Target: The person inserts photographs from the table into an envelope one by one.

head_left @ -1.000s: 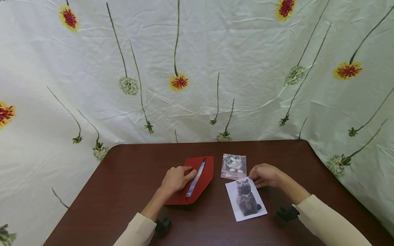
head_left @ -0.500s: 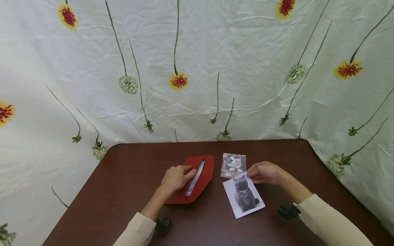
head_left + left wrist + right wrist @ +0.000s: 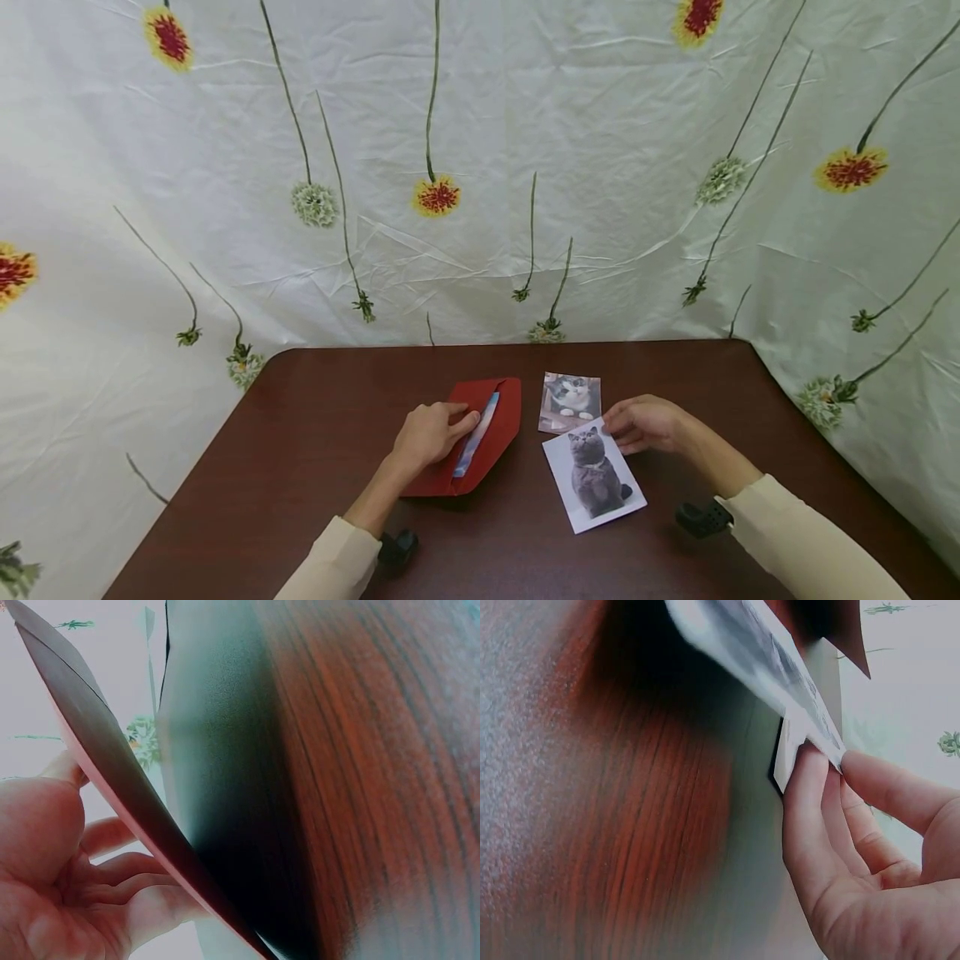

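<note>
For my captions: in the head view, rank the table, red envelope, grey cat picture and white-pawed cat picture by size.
Table
Red envelope, grey cat picture: too alike to rank
White-pawed cat picture

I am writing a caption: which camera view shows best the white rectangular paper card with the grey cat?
The head view, where the white card shows almost its whole printed side. The right wrist view has it slanted and cropped, its corner in the right hand; the left wrist view shows none.

Curtained-off table space, wider room type indeterminable: a dark reddish-brown, wood-grained worktop (image 3: pixel 300 442) stood enclosed on three sides by creased, white, flower-printed cloth (image 3: pixel 615 125).
</note>
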`<state>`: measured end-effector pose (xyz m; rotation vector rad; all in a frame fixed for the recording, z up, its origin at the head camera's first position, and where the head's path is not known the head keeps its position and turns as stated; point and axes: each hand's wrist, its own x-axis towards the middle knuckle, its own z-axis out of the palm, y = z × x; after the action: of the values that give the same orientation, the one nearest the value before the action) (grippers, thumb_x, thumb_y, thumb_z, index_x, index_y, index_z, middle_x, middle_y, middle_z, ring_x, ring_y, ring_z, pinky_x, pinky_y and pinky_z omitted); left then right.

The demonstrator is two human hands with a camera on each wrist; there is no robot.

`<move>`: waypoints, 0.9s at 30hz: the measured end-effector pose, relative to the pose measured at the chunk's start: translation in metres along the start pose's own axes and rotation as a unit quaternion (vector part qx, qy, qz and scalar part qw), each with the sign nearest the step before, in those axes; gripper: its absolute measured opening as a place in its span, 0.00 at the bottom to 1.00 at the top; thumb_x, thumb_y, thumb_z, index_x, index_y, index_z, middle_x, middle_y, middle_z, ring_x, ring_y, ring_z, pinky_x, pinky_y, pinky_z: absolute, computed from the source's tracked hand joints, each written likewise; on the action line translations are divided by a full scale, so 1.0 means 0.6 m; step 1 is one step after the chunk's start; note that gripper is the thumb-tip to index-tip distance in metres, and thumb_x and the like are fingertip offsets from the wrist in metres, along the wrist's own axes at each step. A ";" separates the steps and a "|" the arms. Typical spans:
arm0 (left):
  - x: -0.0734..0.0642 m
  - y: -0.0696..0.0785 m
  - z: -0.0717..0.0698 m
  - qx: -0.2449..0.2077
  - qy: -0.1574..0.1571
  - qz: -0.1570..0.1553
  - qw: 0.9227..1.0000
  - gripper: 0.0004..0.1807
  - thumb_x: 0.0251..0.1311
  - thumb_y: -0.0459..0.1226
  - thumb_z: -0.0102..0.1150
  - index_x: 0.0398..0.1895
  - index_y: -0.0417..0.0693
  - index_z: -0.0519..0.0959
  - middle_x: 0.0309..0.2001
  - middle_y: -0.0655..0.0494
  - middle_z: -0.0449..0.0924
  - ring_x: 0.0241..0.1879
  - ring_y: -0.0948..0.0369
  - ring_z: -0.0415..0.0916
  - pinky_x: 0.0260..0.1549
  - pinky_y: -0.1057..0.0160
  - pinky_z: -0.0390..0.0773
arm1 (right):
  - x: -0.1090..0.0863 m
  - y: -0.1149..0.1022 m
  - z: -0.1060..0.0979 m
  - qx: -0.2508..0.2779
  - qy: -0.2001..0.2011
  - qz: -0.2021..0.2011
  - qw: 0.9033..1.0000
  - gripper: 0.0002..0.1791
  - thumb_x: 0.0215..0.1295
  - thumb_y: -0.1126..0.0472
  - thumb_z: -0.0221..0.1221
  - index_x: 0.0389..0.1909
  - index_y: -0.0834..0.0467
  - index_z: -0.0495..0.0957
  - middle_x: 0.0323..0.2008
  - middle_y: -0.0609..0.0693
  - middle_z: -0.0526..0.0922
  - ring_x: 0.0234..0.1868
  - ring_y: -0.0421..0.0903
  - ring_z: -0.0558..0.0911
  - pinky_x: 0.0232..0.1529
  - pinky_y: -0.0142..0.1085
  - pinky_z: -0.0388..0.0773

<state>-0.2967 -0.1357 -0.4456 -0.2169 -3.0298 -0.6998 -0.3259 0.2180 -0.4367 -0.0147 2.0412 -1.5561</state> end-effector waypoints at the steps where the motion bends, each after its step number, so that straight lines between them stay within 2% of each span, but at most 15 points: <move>1: 0.000 -0.001 0.000 0.001 0.000 0.001 1.000 0.29 0.69 0.55 0.57 0.63 0.47 0.81 0.55 0.40 0.85 0.43 0.52 0.83 0.45 0.50 0.83 | -0.001 0.000 0.000 -0.004 -0.002 0.001 1.000 0.07 0.66 0.67 0.59 0.43 0.64 0.79 0.31 0.47 0.84 0.31 0.43 0.83 0.37 0.37 0.83; 7: 0.000 -0.001 -0.002 0.001 -0.001 -0.003 1.000 0.28 0.69 0.54 0.57 0.63 0.47 0.81 0.56 0.40 0.84 0.46 0.50 0.84 0.48 0.48 0.83 | -0.004 -0.010 -0.001 -0.004 -0.003 0.006 1.000 0.09 0.66 0.66 0.59 0.44 0.65 0.80 0.31 0.48 0.86 0.32 0.46 0.86 0.36 0.40 0.86; 16: 0.002 -0.003 -0.001 0.003 -0.001 0.003 1.000 0.28 0.69 0.54 0.56 0.63 0.46 0.81 0.56 0.40 0.84 0.46 0.49 0.84 0.46 0.49 0.83 | -0.012 -0.033 -0.002 0.002 0.001 -0.004 1.000 0.09 0.68 0.65 0.59 0.46 0.65 0.78 0.32 0.48 0.87 0.31 0.45 0.87 0.35 0.40 0.86; 27: 0.004 -0.004 0.000 0.003 -0.008 -0.002 1.000 0.28 0.70 0.55 0.56 0.63 0.48 0.81 0.56 0.40 0.84 0.43 0.52 0.83 0.45 0.50 0.83 | -0.012 -0.070 0.003 0.033 0.002 -0.025 0.999 0.05 0.69 0.67 0.57 0.42 0.63 0.76 0.31 0.48 0.85 0.29 0.43 0.85 0.36 0.40 0.87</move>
<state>-0.2992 -0.1375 -0.4463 -0.2180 -3.0475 -0.6909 -0.3325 0.2052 -0.3968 -0.0381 2.0057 -1.6533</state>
